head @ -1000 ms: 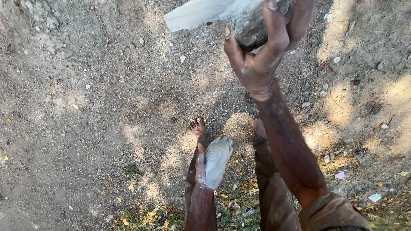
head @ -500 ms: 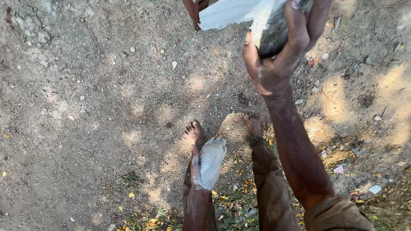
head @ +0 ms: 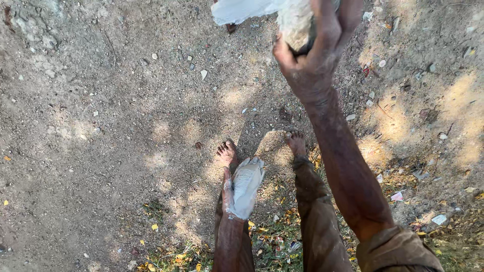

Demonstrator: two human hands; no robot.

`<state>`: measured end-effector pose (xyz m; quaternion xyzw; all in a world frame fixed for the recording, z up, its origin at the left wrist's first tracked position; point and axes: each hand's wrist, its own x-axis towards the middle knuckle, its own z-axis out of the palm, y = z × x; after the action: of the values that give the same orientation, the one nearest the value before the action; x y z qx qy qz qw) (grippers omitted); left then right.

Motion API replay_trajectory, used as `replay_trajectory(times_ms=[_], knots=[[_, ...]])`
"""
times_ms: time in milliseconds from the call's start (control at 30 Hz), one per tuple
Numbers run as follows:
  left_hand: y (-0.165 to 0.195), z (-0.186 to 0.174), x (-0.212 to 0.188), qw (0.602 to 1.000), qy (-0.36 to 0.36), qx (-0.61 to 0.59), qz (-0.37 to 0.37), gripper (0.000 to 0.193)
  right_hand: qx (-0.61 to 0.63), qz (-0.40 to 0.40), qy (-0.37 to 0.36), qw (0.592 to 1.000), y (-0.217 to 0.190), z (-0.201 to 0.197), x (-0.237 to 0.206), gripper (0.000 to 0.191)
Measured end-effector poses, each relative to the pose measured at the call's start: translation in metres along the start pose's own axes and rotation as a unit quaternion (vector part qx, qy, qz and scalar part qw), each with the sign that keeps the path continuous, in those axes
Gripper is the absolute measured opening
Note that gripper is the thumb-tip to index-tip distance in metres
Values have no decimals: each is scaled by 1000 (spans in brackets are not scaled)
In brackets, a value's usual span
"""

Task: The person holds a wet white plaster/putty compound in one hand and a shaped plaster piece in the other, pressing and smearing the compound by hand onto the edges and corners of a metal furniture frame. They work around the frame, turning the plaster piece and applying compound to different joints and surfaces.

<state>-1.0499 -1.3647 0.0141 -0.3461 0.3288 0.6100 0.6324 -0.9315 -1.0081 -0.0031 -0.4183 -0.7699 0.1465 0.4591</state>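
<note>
Head view, right hand [head: 315, 55] gripping grey lump [head: 295, 22], white sheet [head: 242, 10]

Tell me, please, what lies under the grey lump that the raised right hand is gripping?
Below the grey lump held by the right hand is bare, pebbly dirt ground. The white sheet beside it and the fingers hide the ground directly beneath.

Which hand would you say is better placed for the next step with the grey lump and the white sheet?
Right, most likely. The right hand grips the grey lump, with the white sheet beside it, raised out in front. The left hand, coated pale grey, hangs low by the left leg, well apart from the lump.
</note>
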Motion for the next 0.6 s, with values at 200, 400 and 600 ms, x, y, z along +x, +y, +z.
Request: replay_trajectory(times_ms=[200, 400, 600], knots=[[-5, 12, -4, 1000, -16, -15, 0, 77, 7, 19, 13, 1000, -27, -18, -28, 87], [-7, 18, 2, 999, 36, -34, -7, 75, -27, -69, 88, 993, -22, -37, 6, 87], [-5, 20, 2, 999, -26, 18, 9, 78, -56, -44, 52, 996, -32, -35, 16, 92]])
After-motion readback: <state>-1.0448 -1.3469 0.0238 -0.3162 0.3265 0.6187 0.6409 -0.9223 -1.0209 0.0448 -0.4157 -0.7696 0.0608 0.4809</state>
